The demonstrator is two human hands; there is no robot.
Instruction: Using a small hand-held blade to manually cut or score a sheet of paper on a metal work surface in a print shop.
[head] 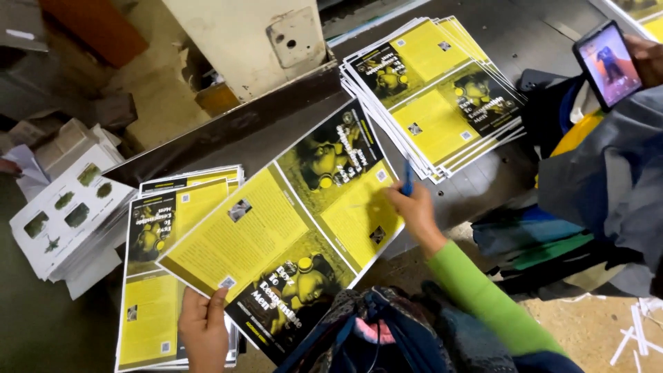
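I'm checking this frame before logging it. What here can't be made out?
Head view only:
- Blue object in the right hand: mostly covered by the fingers, so its kind is unclear.
- Left-hand stack: partly under the yellow printed sheet that the left hand holds, and cut by the bottom edge.
- Phone screen, in another person's hand: too small, blurred.

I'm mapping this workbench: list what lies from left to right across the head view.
White printed stack → yellow-and-black stack → left hand → big yellow sheet → right hand holding a blue tool → far fanned stack → another person's phone.
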